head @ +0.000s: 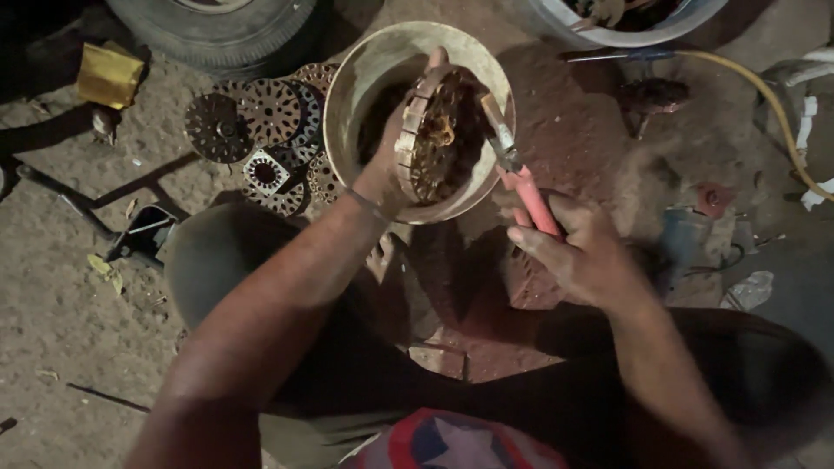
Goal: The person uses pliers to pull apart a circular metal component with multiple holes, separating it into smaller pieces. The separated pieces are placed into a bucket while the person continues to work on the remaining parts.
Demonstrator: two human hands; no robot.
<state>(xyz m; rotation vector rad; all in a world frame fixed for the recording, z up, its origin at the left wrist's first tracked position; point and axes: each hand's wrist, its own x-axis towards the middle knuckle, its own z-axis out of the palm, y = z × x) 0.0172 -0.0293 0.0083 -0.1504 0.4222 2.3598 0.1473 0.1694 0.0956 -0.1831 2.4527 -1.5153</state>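
My left hand (393,165) grips a round motor stator (439,135) with copper wire windings, held on edge over a pale bucket (365,69). My right hand (578,247) is closed on red-handled pliers (521,178), whose jaws reach the stator's right rim. Both forearms stretch out from the bottom of the view over my knees.
Several rusty slotted metal discs (265,117) lie on the dirt left of the bucket. A tyre (217,30) sits at top left, a yellow cloth (109,74) beside it. A yellow hose (773,100) and a tub (625,26) are at top right.
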